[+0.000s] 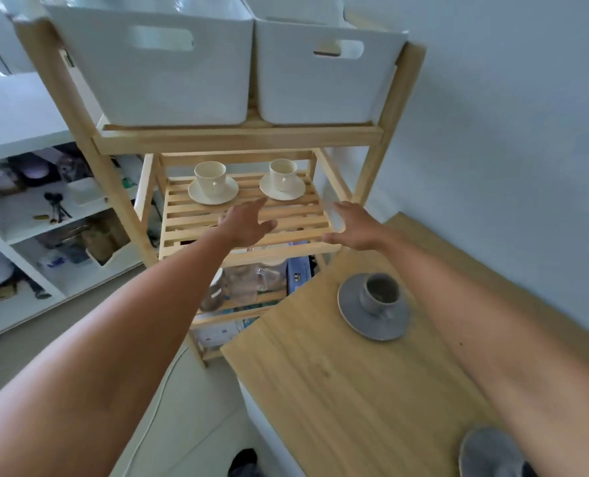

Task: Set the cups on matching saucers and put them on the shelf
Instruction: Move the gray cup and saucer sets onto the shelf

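Observation:
Two cream cups stand on cream saucers at the back of the slatted wooden shelf [244,218]: the left cream cup [210,179] on its saucer [196,194], the right cream cup [282,173] on its saucer [269,191]. My left hand [246,222] hovers open over the shelf's front slats, just short of the saucers. My right hand [356,225] is open at the shelf's right front corner. A grey cup [380,294] sits on a grey saucer [355,315] on the wooden table [337,390]. Another grey saucer [489,452] lies at the bottom right, partly hidden by my right arm.
Two white bins, one left [155,70] and one right [324,74], fill the shelf's top tier. Lower tiers hold glass jars [248,280] and boxes. A white open cabinet [28,215] with clutter stands to the left. A pale wall runs along the right.

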`<action>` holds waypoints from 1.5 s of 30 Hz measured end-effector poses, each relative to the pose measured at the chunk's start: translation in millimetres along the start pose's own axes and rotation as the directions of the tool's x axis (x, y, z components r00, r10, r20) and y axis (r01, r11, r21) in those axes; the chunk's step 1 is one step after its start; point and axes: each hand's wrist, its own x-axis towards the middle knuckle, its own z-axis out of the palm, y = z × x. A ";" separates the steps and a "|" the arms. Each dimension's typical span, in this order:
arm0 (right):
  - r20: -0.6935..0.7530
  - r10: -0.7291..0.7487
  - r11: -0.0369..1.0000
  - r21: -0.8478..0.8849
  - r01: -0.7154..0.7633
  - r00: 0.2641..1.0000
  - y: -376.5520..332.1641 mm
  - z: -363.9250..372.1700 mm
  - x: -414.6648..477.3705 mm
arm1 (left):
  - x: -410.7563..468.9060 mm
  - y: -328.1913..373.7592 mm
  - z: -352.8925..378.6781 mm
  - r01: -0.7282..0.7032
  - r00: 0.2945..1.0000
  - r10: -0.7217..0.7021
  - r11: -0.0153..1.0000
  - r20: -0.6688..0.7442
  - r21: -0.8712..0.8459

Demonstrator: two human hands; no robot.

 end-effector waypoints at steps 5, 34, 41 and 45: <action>-0.067 0.092 0.996 0.021 -0.091 0.994 39.9 -18.4 -55.5 | -7.1 54.3 15.8 -0.116 0.991 0.117 0.993 0.063 -0.030; 0.073 0.420 0.880 0.213 -0.425 0.905 128.1 87.5 -143.4 | -41.4 103.0 149.7 -0.223 0.911 0.230 0.973 0.342 -0.062; 0.032 0.407 0.837 0.388 -0.386 0.913 130.0 97.8 -140.1 | -44.7 101.1 156.9 -0.153 0.920 0.199 0.976 0.337 -0.157; 0.031 0.445 0.787 0.464 -0.407 0.895 128.4 99.7 -139.1 | -44.6 100.1 158.0 -0.092 0.931 0.174 0.962 0.320 -0.258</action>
